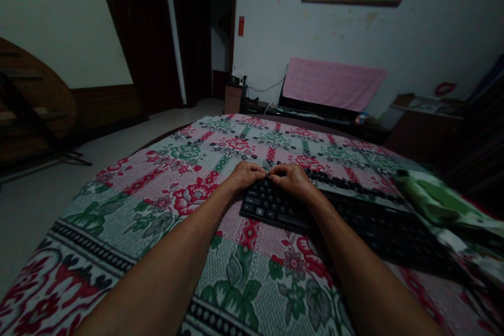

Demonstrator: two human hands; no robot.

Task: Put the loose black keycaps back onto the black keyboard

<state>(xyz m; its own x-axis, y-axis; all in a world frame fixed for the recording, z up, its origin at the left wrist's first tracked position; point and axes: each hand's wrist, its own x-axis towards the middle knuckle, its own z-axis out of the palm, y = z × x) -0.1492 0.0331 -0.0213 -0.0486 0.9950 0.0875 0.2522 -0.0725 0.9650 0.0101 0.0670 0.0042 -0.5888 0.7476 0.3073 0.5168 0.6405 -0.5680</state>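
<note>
A black keyboard [386, 231] lies on the patterned tablecloth, its left end facing me and its right part stretching past my right forearm. My left hand [246, 174] is at the keyboard's far left corner, thumb and fingers pinched together. Close against it, my right hand [291, 178] pinches over the top rows of keys. The fingertips of both hands nearly meet; whatever small thing may be between them is hidden. Behind the keyboard runs a row of small black pieces [346, 184], which look like loose keycaps.
On the right of the table lie a green and white package [437, 199] and a white scrap [452, 240]. The floral tablecloth [189, 197] covers the table. Beyond stand a low black cabinet with a pink towel [331, 84] and, far left, a folded round wooden tabletop [35, 100].
</note>
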